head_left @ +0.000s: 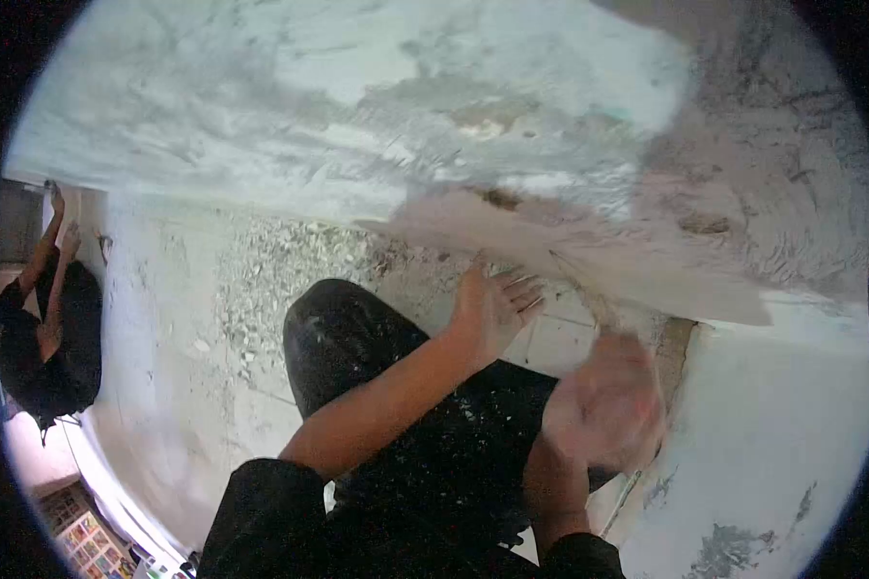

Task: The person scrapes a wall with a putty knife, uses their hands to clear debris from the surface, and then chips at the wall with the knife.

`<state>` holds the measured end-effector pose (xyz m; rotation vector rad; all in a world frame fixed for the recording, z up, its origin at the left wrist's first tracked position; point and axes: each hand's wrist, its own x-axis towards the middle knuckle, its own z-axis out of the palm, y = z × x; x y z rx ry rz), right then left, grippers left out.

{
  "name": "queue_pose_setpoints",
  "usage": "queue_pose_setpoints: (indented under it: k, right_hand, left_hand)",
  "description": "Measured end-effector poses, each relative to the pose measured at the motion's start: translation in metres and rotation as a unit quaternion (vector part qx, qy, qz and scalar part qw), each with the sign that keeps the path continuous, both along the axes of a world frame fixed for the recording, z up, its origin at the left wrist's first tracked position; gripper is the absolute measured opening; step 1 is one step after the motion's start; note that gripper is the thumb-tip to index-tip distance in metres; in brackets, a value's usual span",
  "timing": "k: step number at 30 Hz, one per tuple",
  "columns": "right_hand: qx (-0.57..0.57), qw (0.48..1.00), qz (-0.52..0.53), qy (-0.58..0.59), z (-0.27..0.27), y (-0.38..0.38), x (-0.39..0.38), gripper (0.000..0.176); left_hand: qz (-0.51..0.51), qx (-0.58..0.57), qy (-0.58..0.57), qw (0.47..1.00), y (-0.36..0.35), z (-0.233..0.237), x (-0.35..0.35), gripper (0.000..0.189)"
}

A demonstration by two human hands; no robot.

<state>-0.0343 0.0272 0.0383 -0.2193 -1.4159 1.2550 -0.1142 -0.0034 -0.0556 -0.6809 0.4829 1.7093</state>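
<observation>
My left hand (495, 307) is held out above the floor near the base of the wall, fingers spread and nothing in it. To its right, my right hand (608, 400) is smeared by motion, so its fingers and anything in them cannot be made out. Both are in front of my dark, speckled trousers (454, 425). Above them runs the wall (357, 106), with patchy white and grey plaster and rough brownish areas along its lower part.
Flakes of debris (280, 280) lie on the tiled floor (193, 386) along the wall. A second person (53, 328) in dark clothes is at the far left, arms raised to the wall. A pale wall surface (763, 434) stands at the right.
</observation>
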Motion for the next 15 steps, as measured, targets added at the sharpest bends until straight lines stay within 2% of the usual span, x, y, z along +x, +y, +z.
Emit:
queue_pose_setpoints:
  k: [3,5,6,7,10,13,15]
  right_hand:
    - [0.007,0.999,-0.045,-0.028,0.011,-0.041,0.067,0.019]
    - [0.006,0.996,-0.079,-0.050,0.012,-0.022,-0.005,0.019]
    - [0.008,0.993,-0.100,-0.055,0.015,-0.016,-0.017,0.019]
    - [0.010,0.991,-0.118,-0.059,0.019,-0.031,0.023,0.019]
    - [0.015,0.987,-0.137,-0.085,0.024,-0.035,0.026,0.020]
    - [0.025,0.977,-0.166,-0.135,0.030,-0.044,0.037,0.024]
    - [0.036,0.969,-0.191,-0.153,0.031,-0.046,0.034,0.028]
  left_hand:
    - [0.051,0.062,0.006,0.997,-0.006,0.004,-0.002,0.085]
    - [0.068,0.063,-0.005,0.996,-0.009,0.008,-0.001,0.085]
    - [0.081,0.069,-0.008,0.994,-0.007,0.011,-0.003,0.086]
    - [0.077,0.072,-0.003,0.994,-0.005,0.012,-0.005,0.086]
    - [0.078,0.047,-0.014,0.996,-0.005,0.008,-0.005,0.085]
    - [0.060,0.049,0.026,0.997,-0.008,-0.001,0.001,0.077]
    - [0.006,-0.004,0.126,0.992,-0.003,0.001,-0.005,0.068]
